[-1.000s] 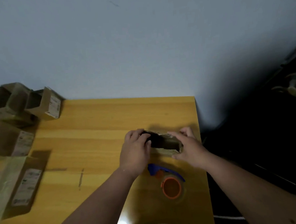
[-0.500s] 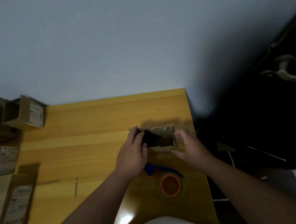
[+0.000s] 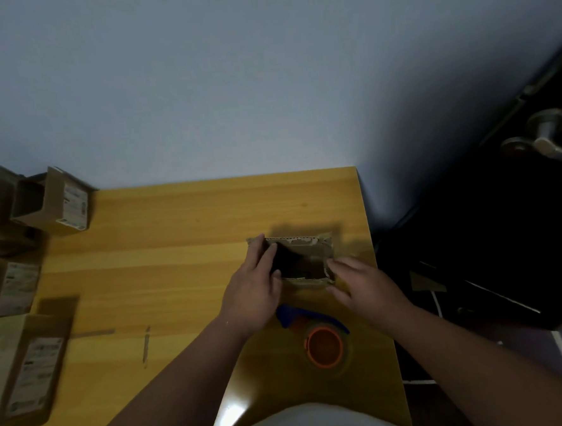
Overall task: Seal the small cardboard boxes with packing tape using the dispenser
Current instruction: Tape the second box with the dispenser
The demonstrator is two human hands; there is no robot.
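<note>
A small open box [image 3: 304, 259] sits near the right edge of the tabletop [image 3: 176, 239], its dark inside showing. The left hand [image 3: 253, 296] holds the box's left end, fingers curled over the rim. The right hand [image 3: 359, 285] is at the right end (it is blurry, so I cannot tell if it grips). The tape dispenser [image 3: 320, 337], blue with an orange roll, lies just in front of the box. More boxes [image 3: 58, 201] crowd the left edge.
</note>
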